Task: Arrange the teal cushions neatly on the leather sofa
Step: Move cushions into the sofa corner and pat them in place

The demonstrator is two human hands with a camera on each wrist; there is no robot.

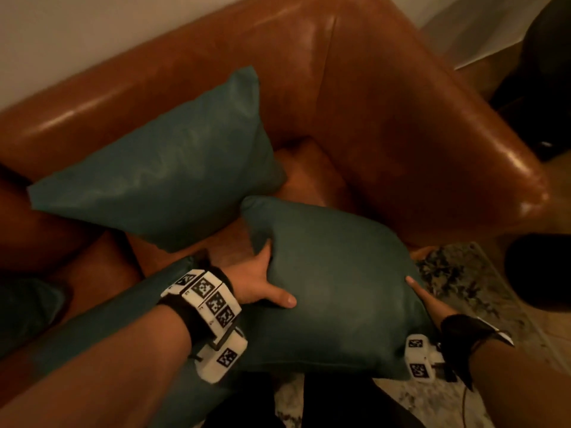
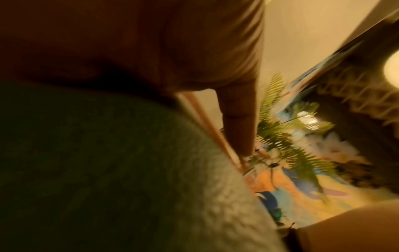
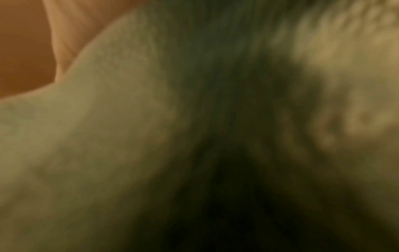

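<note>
Both hands hold one teal cushion [image 1: 333, 282] over the front of the brown leather sofa [image 1: 386, 112]. My left hand [image 1: 262, 285] grips its left edge, thumb on top and fingers hidden underneath. My right hand [image 1: 423, 295] grips its right edge, mostly hidden behind the cushion. A second teal cushion [image 1: 167, 168] leans tilted against the sofa back. A third teal cushion [image 1: 102, 322] lies under my left forearm. In the left wrist view the held cushion [image 2: 108, 170] fills the lower left below a finger [image 2: 235, 122]. The right wrist view is a blur of cushion fabric [image 3: 108, 136].
Another teal cushion [image 1: 24, 310] shows at the left edge of the seat. The sofa's right armrest [image 1: 482, 156] rises beside the held cushion. A patterned rug [image 1: 457, 279] covers the floor in front. A fern-like plant [image 2: 287, 136] appears blurred in the left wrist view.
</note>
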